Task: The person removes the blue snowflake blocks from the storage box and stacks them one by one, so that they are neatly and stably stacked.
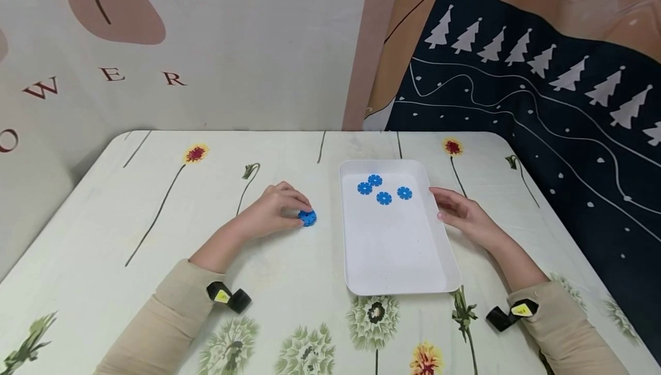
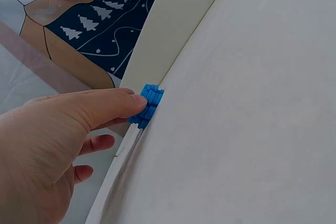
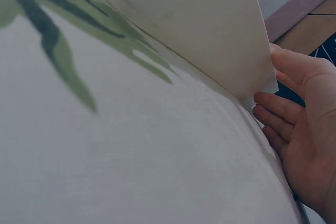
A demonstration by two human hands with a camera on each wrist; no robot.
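My left hand [image 1: 276, 210] pinches a small stack of blue notched plastic discs [image 1: 307, 218] between thumb and fingers, on the table left of the tray. In the left wrist view the stack [image 2: 149, 106] shows its layered edges, with the left hand [image 2: 63, 135] behind it. A white rectangular tray [image 1: 395, 249] holds several single blue discs [image 1: 384, 198] lying flat near its far end. My right hand [image 1: 467, 217] touches the tray's right side with fingertips, its fingers loosely extended. The right wrist view shows the right hand [image 3: 307, 124] beside the tray's outer wall [image 3: 210, 30].
A flower-printed cloth [image 1: 268, 283] covers the table. Behind it hangs a pale printed curtain [image 1: 258, 48], and a dark cloth with white trees [image 1: 516, 105] hangs at the right. Black wrist cameras [image 1: 238, 300] sit on both sleeves.
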